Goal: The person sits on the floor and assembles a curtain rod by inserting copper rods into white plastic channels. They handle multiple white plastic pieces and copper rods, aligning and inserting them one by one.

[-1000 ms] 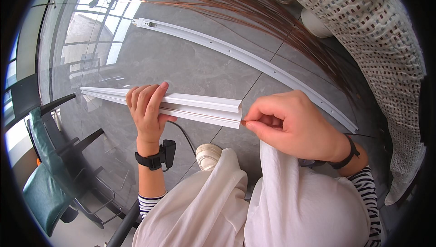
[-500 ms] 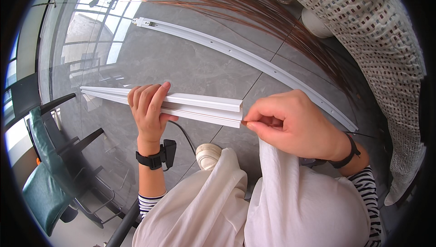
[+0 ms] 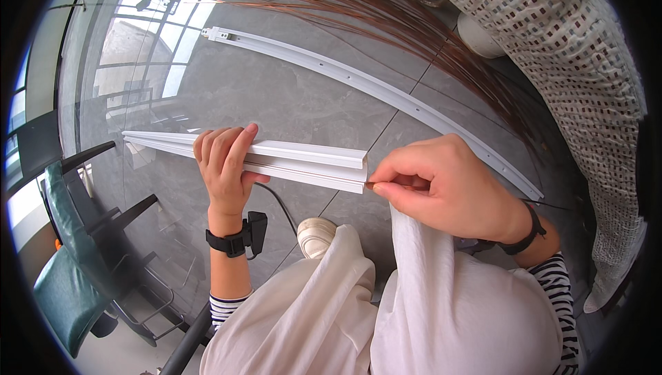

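A long white channelled rail (image 3: 310, 160) stretches away to the left, with my left hand (image 3: 225, 161) wrapped round it short of its near end. Along the rail's lower groove runs a thin copper-coloured line. At the rail's right end my right hand (image 3: 441, 185) pinches a copper wire (image 3: 372, 185) between thumb and forefinger, the wire's tip meeting the end of the groove. My palm hides the rest of that wire.
A second white rail (image 3: 331, 70) with an end fitting lies on the grey tiled floor (image 3: 276, 89). Behind it is a spread bundle of copper wires (image 3: 414, 27). A patterned cloth (image 3: 552, 51) drapes at the right; a green-seated chair (image 3: 76, 285) stands at the left.
Almost nothing differs. Both hands keep their grips, and the rail's right end has shifted only very slightly.
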The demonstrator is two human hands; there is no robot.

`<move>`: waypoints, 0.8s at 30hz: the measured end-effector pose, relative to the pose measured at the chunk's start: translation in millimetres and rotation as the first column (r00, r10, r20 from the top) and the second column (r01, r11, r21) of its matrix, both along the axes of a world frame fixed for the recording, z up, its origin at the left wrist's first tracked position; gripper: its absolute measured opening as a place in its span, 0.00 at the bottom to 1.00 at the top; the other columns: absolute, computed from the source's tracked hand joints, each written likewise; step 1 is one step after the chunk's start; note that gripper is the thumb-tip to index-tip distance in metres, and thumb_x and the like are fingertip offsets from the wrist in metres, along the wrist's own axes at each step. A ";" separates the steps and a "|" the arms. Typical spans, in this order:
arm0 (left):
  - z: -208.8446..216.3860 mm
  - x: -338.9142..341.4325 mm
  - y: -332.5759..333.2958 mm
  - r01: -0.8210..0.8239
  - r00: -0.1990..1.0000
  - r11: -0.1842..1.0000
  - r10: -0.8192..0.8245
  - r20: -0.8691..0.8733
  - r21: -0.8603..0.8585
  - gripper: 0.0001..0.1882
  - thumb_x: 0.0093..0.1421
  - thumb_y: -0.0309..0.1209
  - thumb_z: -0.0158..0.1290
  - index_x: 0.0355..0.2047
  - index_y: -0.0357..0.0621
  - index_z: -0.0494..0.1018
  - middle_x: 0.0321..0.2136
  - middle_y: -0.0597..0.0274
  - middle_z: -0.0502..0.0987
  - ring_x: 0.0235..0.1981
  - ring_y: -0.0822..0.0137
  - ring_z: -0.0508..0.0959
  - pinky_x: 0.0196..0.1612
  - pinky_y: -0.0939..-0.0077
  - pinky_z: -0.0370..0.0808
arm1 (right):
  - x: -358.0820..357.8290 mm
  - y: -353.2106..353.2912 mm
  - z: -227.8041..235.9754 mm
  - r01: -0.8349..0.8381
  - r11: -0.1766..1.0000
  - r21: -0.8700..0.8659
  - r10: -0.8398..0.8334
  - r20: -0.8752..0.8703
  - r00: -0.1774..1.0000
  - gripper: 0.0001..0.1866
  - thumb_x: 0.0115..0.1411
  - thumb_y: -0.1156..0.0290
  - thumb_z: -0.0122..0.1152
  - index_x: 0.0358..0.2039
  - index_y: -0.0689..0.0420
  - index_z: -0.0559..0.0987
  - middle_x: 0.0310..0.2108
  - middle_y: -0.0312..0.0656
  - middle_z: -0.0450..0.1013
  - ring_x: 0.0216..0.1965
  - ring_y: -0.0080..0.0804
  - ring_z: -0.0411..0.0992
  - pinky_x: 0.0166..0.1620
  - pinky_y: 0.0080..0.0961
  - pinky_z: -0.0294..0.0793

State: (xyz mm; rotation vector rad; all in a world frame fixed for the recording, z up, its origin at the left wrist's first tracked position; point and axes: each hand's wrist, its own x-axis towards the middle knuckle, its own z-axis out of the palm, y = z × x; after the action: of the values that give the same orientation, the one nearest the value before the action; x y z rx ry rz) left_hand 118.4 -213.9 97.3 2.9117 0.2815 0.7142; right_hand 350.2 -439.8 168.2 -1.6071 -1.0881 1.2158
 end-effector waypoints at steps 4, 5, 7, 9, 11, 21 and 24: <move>0.2 0.8 -0.6 0.002 1.000 1.000 -0.002 0.001 -0.007 0.35 0.61 0.62 0.38 0.52 0.48 0.74 0.35 0.64 0.77 0.39 0.62 0.75 0.51 0.61 0.66 | -0.7 -0.2 -1.1 0.008 1.000 0.009 -0.008 -0.003 1.000 0.04 0.56 0.79 0.64 0.33 0.63 0.82 0.24 0.39 0.78 0.23 0.19 0.72 0.27 0.17 0.69; 0.0 0.4 -0.5 0.002 1.000 1.000 -0.002 -0.001 -0.005 0.35 0.60 0.62 0.38 0.51 0.48 0.74 0.35 0.64 0.77 0.39 0.62 0.75 0.51 0.61 0.67 | -0.5 0.1 -0.5 0.000 1.000 0.003 0.000 0.003 1.000 0.04 0.56 0.79 0.64 0.33 0.63 0.82 0.24 0.39 0.78 0.23 0.19 0.72 0.27 0.17 0.69; -0.7 -0.8 0.0 0.001 1.000 1.000 -0.001 -0.005 0.001 0.36 0.60 0.63 0.38 0.51 0.48 0.75 0.35 0.64 0.77 0.39 0.62 0.75 0.51 0.61 0.67 | 0.2 1.2 1.4 -0.016 1.000 -0.010 0.016 0.015 1.000 0.04 0.56 0.79 0.64 0.33 0.64 0.82 0.24 0.39 0.78 0.23 0.19 0.72 0.27 0.17 0.70; 0.5 0.5 0.0 0.001 1.000 1.000 -0.001 -0.003 0.001 0.36 0.60 0.63 0.38 0.51 0.48 0.75 0.35 0.64 0.77 0.39 0.62 0.75 0.50 0.61 0.67 | -0.2 1.4 1.6 -0.008 1.000 -0.013 0.008 0.004 1.000 0.04 0.56 0.79 0.64 0.33 0.64 0.82 0.24 0.39 0.77 0.23 0.19 0.72 0.27 0.17 0.70; 1.3 1.0 0.1 0.003 1.000 1.000 -0.003 -0.001 -0.001 0.35 0.60 0.63 0.38 0.51 0.48 0.75 0.35 0.64 0.77 0.39 0.62 0.75 0.50 0.61 0.67 | -0.2 1.2 1.4 -0.007 1.000 -0.011 0.007 -0.003 1.000 0.04 0.57 0.79 0.64 0.33 0.64 0.82 0.24 0.39 0.77 0.23 0.19 0.72 0.27 0.17 0.70; -0.9 -0.3 0.9 0.005 1.000 1.000 -0.005 -0.003 -0.002 0.36 0.61 0.63 0.38 0.51 0.48 0.75 0.35 0.65 0.77 0.39 0.63 0.75 0.50 0.61 0.67 | 0.0 0.0 -1.5 -0.012 1.000 -0.017 0.011 -0.072 0.997 0.04 0.59 0.80 0.62 0.34 0.65 0.82 0.24 0.39 0.77 0.24 0.18 0.74 0.28 0.16 0.72; -0.7 0.0 1.6 0.006 1.000 1.000 -0.006 0.003 0.005 0.36 0.61 0.63 0.37 0.51 0.49 0.75 0.35 0.65 0.77 0.39 0.63 0.75 0.50 0.61 0.67 | 0.2 0.2 -1.0 -0.009 1.000 -0.015 0.008 -0.081 0.997 0.04 0.59 0.79 0.62 0.34 0.65 0.82 0.24 0.39 0.77 0.24 0.19 0.74 0.28 0.16 0.72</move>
State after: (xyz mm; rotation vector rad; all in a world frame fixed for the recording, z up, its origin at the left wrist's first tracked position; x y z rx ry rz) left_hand 118.4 -212.3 96.5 2.9145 0.2715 0.7192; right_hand 350.4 -439.6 167.2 -1.5528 -1.0372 1.2870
